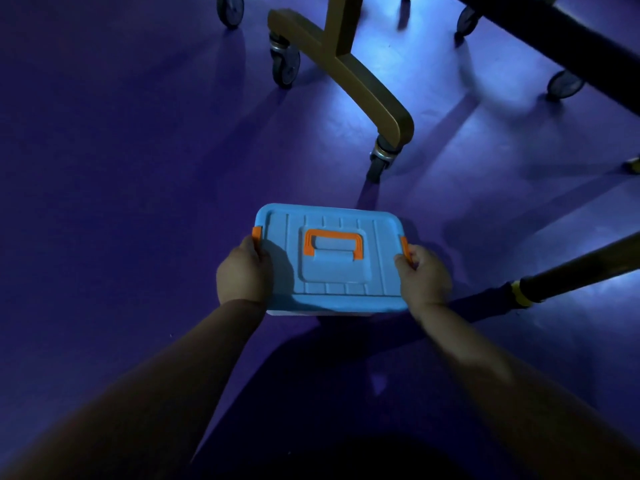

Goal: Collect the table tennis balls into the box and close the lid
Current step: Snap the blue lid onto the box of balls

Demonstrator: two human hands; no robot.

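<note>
A light-blue box (pixel 377 271) with its ribbed lid lying on top sits over the purple floor in the middle of the head view. The lid carries an orange handle (pixel 333 243), folded flat. My left hand (pixel 244 271) grips the box's left side, thumb at the left orange latch (pixel 256 237). On the other side, my right hand (pixel 423 277) holds the box at the right orange latch (pixel 404 247). No table tennis balls are visible; the inside of the box is hidden by the lid.
A gold-coloured stand base (pixel 349 74) on caster wheels (pixel 379 161) stands just beyond the box. A dark table frame (pixel 561 39) with wheels crosses the upper right. A black pole with a yellow band (pixel 519 294) lies at the right, near my right hand.
</note>
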